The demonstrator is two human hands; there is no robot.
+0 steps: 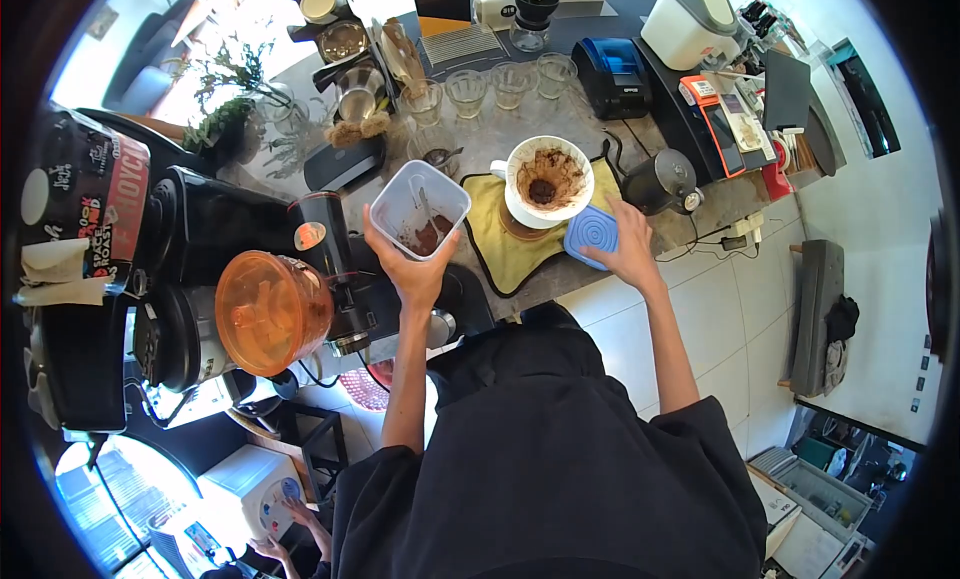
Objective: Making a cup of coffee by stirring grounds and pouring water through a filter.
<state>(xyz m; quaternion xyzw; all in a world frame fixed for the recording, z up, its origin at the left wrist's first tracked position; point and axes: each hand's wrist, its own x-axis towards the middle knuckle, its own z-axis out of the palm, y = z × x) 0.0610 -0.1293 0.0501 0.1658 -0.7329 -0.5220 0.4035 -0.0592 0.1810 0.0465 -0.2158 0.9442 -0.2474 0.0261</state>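
My left hand [414,275] grips a translucent square plastic tub [381,208] from below and the side. Brown powder [429,238] lies in the tub, with a spoon [427,205] standing in it. In my right hand [628,247] is a blue plastic lid [590,235] with concentric square rings, pinched at its right edge. Between the hands stands a white dripper [517,198] with a handle on its left. Its stained filter [564,166] holds dark wet coffee grounds [543,191]. A yellow cloth [499,258] with a dark border lies beneath; what directly supports the dripper is mostly hidden.
Several clear glasses [466,95] line the counter's far side. A black kettle [660,183] stands to the right, near a receipt printer [612,76]. Black grinders, one with an orange hopper [264,313], crowd the left. Another person's hands [304,513] show at lower left.
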